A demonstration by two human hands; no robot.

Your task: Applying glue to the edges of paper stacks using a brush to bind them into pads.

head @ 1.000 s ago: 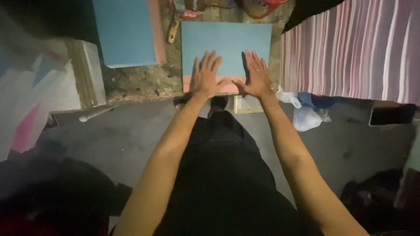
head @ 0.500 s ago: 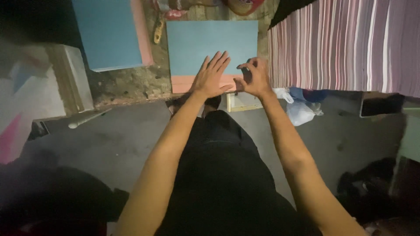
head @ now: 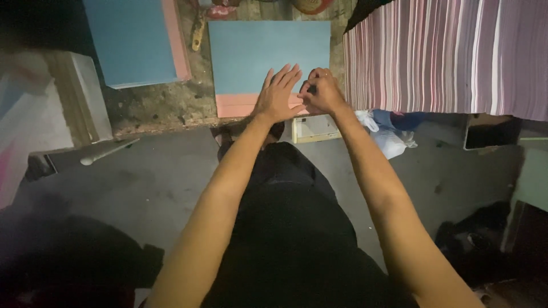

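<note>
A blue sheet with a pink strip along its near edge (head: 257, 51) lies flat on a rough wooden bench (head: 171, 108). My left hand (head: 278, 95) rests flat on the sheet's near right part, fingers spread. My right hand (head: 321, 91) is beside it, fingers curled and pinching at the sheet's right edge, fingertips touching the left hand's fingers. Whether it grips the sheet edge is hard to tell.
A second blue sheet with a pink edge (head: 134, 40) lies to the left on the bench. A tall stack of striped pink and white sheets (head: 451, 57) stands at the right. Plastic bags (head: 394, 137) and a small wooden frame (head: 314, 130) sit on the dark floor below.
My right hand went from flat and spread on the sheet to curled, moving left against the left hand's fingertips. The left hand stayed flat on the sheet.
</note>
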